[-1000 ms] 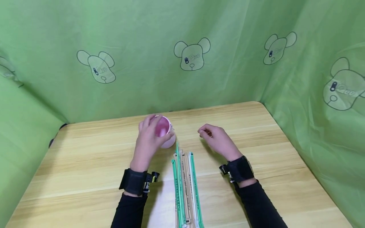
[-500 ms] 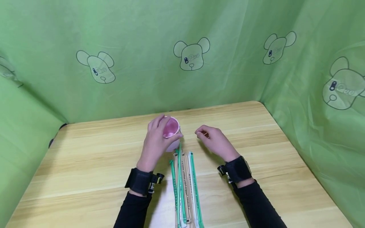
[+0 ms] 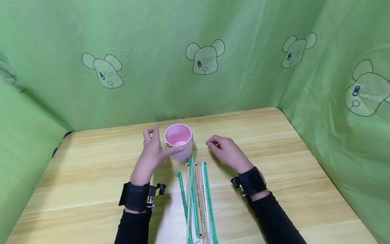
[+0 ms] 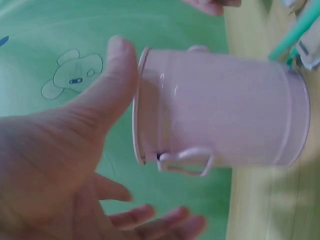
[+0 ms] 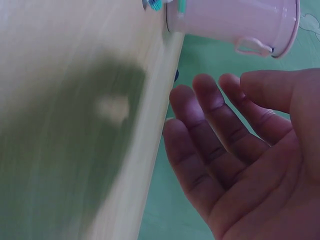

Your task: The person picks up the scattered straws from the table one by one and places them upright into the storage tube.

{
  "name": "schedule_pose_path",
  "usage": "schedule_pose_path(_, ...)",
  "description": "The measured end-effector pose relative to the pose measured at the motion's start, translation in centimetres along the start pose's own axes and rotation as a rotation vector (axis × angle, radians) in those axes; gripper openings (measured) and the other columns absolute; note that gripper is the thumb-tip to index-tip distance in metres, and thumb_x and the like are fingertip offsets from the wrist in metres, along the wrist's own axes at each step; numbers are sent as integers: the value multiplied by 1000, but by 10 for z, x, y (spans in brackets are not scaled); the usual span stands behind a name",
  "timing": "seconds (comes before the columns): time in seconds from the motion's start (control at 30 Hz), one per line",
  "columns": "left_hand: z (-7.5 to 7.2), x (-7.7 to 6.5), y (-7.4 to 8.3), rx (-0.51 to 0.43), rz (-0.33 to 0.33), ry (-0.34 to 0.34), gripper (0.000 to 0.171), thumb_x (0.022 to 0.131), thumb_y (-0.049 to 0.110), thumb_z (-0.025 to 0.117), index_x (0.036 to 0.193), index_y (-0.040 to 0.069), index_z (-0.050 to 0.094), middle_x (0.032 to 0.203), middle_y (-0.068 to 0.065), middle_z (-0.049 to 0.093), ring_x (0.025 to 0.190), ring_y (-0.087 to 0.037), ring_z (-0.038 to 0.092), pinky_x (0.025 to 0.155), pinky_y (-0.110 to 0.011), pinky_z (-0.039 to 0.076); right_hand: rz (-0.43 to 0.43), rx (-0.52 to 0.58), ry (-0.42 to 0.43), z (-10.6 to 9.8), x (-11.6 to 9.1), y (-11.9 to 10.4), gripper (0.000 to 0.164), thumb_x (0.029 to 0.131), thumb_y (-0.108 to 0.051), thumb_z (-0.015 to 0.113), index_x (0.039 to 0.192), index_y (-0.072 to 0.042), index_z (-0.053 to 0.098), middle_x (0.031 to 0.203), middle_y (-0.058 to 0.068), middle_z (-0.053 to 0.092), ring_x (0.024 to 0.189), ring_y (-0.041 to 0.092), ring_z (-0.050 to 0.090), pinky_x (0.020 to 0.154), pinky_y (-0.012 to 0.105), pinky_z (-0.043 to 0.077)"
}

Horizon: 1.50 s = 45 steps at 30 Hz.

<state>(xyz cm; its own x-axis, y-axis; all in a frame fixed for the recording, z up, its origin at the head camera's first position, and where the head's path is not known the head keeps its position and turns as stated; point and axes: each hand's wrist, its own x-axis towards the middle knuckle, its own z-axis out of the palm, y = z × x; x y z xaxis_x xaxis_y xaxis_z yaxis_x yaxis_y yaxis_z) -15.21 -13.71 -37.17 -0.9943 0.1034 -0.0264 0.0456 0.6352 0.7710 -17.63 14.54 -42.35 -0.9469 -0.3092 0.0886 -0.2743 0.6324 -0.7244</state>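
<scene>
A small pink bucket stands upright on the table, its mouth facing up and its inside bare. My left hand is spread at its left side, thumb out across the front and the other fingers away from it. In the left wrist view the thumb lies right at the rim of the bucket, with a small looped handle lug below. To the right of the bucket, my right hand hovers with loosely bent fingers, and the right wrist view shows its palm holding nothing.
Long thin straws in green, brown and white wrappers lie in a bundle in front of the bucket, one green straw splayed to the left. Green curtains with bear-head outlines enclose the wooden table at the back and sides.
The bucket shifted right in my left hand's grip, then a little back left. My left hand has let go and drawn left. A green straw's far end swung left; my right hand drifted slightly left.
</scene>
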Motion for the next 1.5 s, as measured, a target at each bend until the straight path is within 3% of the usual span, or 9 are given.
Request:
schedule_pose_path(0.07, -1, -2, -1, -4, -61, -45, 130, 88, 45, 89, 169, 1, -3, 162, -35, 8, 147, -53, 34, 116, -66, 36, -5, -6, -3, 3, 0, 0, 26, 112, -24, 57, 122, -7, 74, 110, 1, 74, 91, 18, 65, 84, 41, 56)
schedule_pose_path(0.17, 1, -5, -2, 39, -146, -143, 118, 89, 43, 88, 166, -6, 14, 162, -39, 14, 146, -56, 36, 114, -70, 35, -8, -8, -10, 7, 0, -1, 25, 112, -24, 58, 121, -7, 74, 108, 1, 74, 87, 18, 65, 81, 41, 56)
schedule_pose_path(0.27, 9, -8, -1, 120, -186, -228, 91, 90, 39, 87, 153, -9, 43, 157, -37, 36, 140, -53, 45, 110, -69, 42, -2, -27, -15, 10, -2, -1, 24, 111, -23, 58, 121, -8, 74, 108, 2, 74, 90, 17, 66, 84, 41, 57)
schedule_pose_path(0.37, 17, -11, 0, 165, -191, -267, 63, 90, 32, 88, 131, -7, 60, 130, -25, 62, 117, -42, 62, 98, -59, 53, 12, -48, -26, 14, -4, -2, 23, 111, -23, 59, 121, -8, 74, 108, 2, 74, 94, 17, 68, 87, 43, 58)
schedule_pose_path(0.5, 27, -17, 1, 159, -198, -272, 40, 88, 26, 89, 103, 2, 61, 93, -9, 63, 85, -28, 58, 74, -42, 51, 32, -69, -38, 18, -9, -5, 20, 110, -21, 62, 118, -8, 74, 103, 1, 73, 93, 17, 68, 88, 42, 58)
schedule_pose_path(0.63, 35, -20, 1, 155, -188, -259, 35, 87, 23, 89, 90, 5, 58, 80, -5, 55, 74, -24, 52, 63, -34, 42, 64, -74, -42, 24, -15, -6, 13, 106, -19, 67, 110, -9, 73, 91, -2, 70, 81, 15, 65, 81, 40, 57)
schedule_pose_path(1.03, 46, -20, -2, 193, -183, -225, 24, 86, 2, 84, 94, 4, 61, 87, -7, 60, 78, -26, 56, 66, -37, 48, 99, -44, -68, 44, -20, -21, 23, 98, -18, 80, 114, -5, 70, 77, -3, 61, 68, 14, 56, 68, 35, 50)
schedule_pose_path(1.33, 33, -18, -6, 96, -216, -255, 3, 94, 0, 74, 95, -3, 73, 88, -11, 68, 76, -26, 66, 66, -34, 53, 108, -55, -65, 45, -22, -21, 18, 100, -15, 77, 114, -6, 71, 77, -3, 59, 66, 15, 54, 65, 34, 47)
schedule_pose_path(1.5, 22, -20, -5, 45, -224, -239, 17, 99, -3, 64, 84, -3, 73, 82, -12, 69, 72, -27, 68, 65, -33, 53, 92, -78, -57, 45, -22, -22, 17, 99, -14, 77, 114, -6, 72, 77, -3, 58, 66, 14, 54, 65, 34, 47)
